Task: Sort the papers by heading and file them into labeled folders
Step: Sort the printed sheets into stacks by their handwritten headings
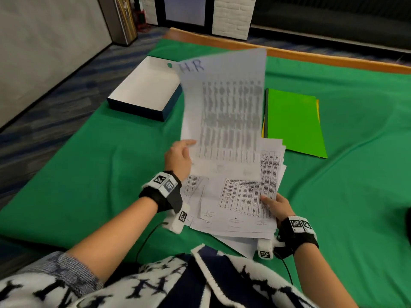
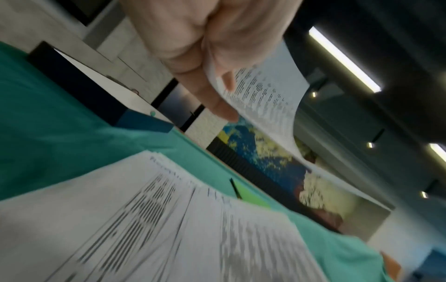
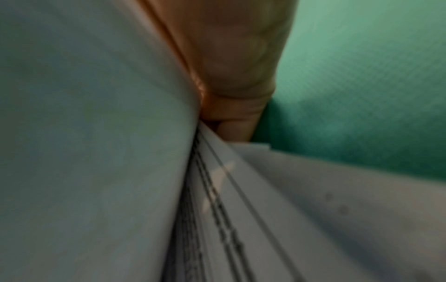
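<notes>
- Our left hand (image 1: 178,156) pinches the HR sheet (image 1: 224,112) — raised above the stack (image 1: 240,203).
- Right hand (image 1: 277,206) grips the stack's near corner.
- Carry the sheet flat — folders (image 1: 293,123) lie beyond the right hand.

The left hand (image 1: 178,157) is raised, forearm stretched forward, thumb and fingers pinching a sheet (image 1: 224,112). The right hand (image 1: 277,207) sits low, gripping the pile (image 1: 235,203).

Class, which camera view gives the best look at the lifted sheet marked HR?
The head view: the lifted sheet shows whole, its heading readable, pinched by the left hand. The left wrist view shows its curled edge; in the right wrist view it cannot be picked out.
</notes>
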`<state>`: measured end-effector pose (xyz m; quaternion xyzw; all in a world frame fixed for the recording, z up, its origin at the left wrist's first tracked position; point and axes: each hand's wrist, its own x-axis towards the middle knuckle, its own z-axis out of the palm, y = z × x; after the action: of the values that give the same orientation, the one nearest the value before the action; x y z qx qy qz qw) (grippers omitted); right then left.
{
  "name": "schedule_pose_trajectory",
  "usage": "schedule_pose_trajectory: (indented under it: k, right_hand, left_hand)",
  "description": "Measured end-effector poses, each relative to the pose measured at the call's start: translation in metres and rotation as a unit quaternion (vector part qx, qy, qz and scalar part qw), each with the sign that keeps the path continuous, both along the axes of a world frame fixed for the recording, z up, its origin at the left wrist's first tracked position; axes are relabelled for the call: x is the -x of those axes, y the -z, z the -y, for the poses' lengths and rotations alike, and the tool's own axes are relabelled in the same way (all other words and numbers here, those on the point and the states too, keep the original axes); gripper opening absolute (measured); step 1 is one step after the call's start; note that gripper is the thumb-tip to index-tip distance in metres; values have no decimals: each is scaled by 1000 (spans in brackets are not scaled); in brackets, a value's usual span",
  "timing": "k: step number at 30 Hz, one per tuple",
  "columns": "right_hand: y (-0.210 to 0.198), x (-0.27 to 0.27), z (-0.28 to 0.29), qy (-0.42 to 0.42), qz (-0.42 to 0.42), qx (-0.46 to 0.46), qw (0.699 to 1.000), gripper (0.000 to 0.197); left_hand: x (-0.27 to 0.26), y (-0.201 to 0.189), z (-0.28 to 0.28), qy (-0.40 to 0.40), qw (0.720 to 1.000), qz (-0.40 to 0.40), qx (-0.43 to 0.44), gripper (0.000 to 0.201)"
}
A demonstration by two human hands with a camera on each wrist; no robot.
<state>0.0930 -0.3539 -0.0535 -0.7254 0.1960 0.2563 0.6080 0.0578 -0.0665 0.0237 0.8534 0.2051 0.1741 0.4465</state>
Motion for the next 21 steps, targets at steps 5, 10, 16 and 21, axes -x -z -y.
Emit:
schedule_pose_trajectory:
  k: [5,10,16,21]
  right_hand:
    - [23,-16,12,-2,-14,33,999,28]
    - [6,-10,5,57,-88,-66,992,85]
    - [-2,-6,0,-26,-16,25,999,61]
    - [3,-1,2,-44,38,43,997,16]
  left_hand:
    - [11,42,19,110,982,-154,18,36]
    - [19,59,35,240,943,-229,-21,43]
    - [28,73,42,331,907,-261,-3,35]
    - [26,73,23,192,958,-208,49,38]
